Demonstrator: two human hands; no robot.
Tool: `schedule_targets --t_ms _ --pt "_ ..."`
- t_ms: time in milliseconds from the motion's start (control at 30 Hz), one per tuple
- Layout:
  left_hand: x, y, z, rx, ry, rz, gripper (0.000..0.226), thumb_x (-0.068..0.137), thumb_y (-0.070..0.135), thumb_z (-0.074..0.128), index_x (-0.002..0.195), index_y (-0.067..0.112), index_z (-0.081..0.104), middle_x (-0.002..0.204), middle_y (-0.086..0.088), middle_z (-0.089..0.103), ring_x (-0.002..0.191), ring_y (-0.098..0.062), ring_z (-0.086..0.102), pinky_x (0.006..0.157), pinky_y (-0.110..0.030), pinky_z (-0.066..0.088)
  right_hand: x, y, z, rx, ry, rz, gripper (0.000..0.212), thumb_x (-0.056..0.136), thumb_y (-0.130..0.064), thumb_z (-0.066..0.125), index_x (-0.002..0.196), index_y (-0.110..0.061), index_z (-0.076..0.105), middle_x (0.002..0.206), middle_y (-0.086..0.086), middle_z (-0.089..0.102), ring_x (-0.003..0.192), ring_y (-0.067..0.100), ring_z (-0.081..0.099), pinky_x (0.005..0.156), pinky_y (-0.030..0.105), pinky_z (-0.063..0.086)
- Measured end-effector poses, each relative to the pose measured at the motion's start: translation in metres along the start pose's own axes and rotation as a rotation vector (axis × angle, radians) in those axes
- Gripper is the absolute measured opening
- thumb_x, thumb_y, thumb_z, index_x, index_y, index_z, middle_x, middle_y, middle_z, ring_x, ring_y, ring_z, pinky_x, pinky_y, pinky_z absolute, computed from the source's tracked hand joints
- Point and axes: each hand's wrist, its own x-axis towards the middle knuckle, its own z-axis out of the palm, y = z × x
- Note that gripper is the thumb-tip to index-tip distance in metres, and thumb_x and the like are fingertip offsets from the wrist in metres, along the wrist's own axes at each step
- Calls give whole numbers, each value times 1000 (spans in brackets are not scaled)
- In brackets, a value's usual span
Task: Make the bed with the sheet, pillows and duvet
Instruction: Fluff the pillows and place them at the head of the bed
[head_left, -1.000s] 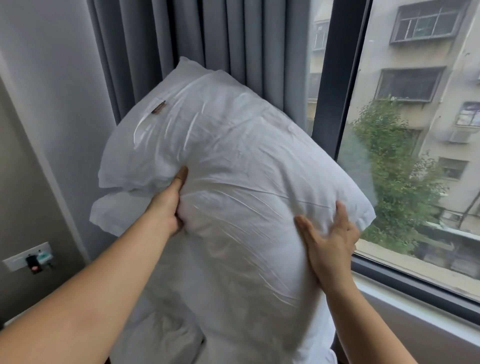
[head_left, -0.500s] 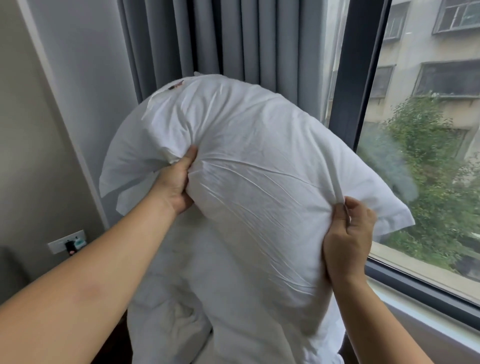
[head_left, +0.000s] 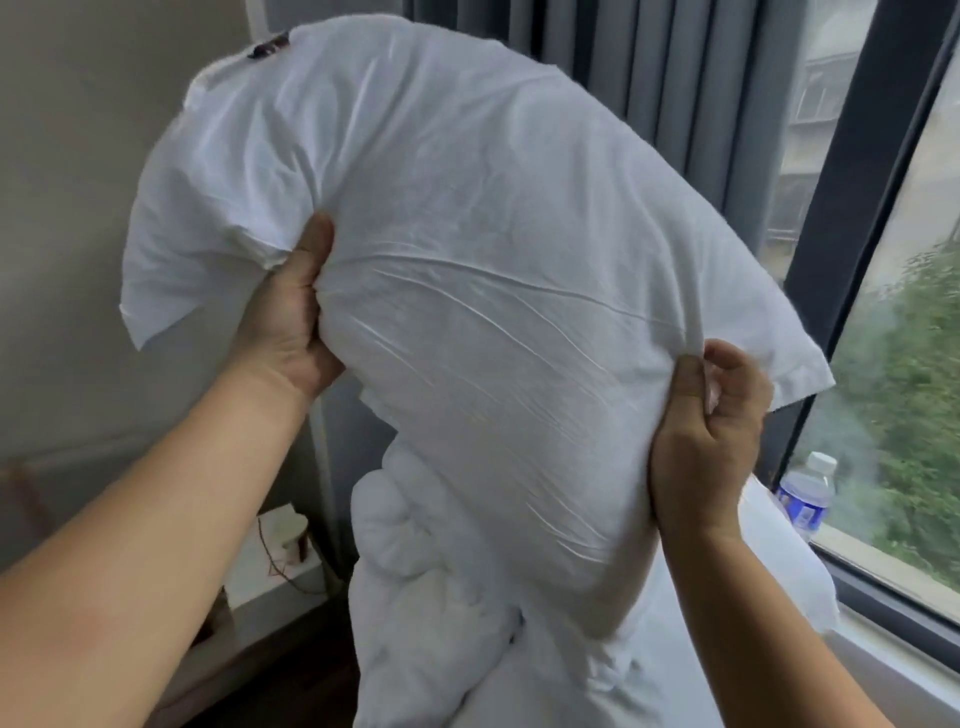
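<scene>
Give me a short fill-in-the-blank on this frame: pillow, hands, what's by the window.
1. Both hands, left hand and right hand, grip a white ____.
2. The bottle on the sill by the window has a ____ label.
3. Behind the pillow hangs a grey ____.
4. The dark tag sits near the pillow's ____ end.

Missing words: pillow; blue; curtain; top

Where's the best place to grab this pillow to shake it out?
Take the pillow by its two side edges, one from each side, as the left hand and right hand do now. It is wide and limp, and the case bunches into easy folds there.
</scene>
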Motion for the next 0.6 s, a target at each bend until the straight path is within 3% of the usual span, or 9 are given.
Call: schedule_targets --t_ms 67,133,200,300,433,533,600 --pt "-19 30 -24 -14 56 66 37 99 37 50 119 13 69 121 -9 69 112 -25 66 84 -41 58 -23 -13 25 71 -50 114 13 99 -34 56 110 -40 55 126 -2 47 114 2 51 103 18 38" --pt "-40 57 -50 -19 110 126 35 99 36 50 115 14 72 119 -8 70 109 -24 67 79 -40 59 -52 -18 54 149 -120 315 42 95 -48 57 134 -36 46 145 -3 38 129 7 45 111 28 35" --pt "-63 83 -80 0 176 177 36 98 34 52 126 14 64 121 -7 69 111 -22 67 79 -38 59 -88 -24 87 227 -216 560 69 91 -62 54 150 -41 24 158 -10 27 137 10 40 116 36 32" --pt "-99 118 -133 50 291 244 40 96 28 55 133 11 57 123 -7 68 111 -21 66 78 -35 58 -156 -26 141 311 -416 824 71 93 -66 45 154 -45 13 155 -11 32 131 15 45 111 38 37" --pt "-150 158 -208 152 467 344 43 91 20 64 131 6 58 124 -11 67 114 -25 65 86 -39 57 -260 -27 200 284 -696 1047 69 92 -70 43 152 -48 18 137 -12 48 117 21 53 105 46 45" --pt "-189 180 -256 202 620 401 47 87 15 69 131 4 58 123 -14 67 112 -28 66 92 -45 55 -329 -30 231 245 -894 1208 68 92 -65 48 151 -34 33 142 -5 52 121 23 54 107 45 44" --pt "-215 190 -282 221 731 428 46 85 12 70 129 3 59 119 -14 69 107 -27 68 87 -43 57 -369 -36 248 140 -1020 1310 68 91 -65 52 146 -27 41 138 0 55 120 28 53 107 51 43"
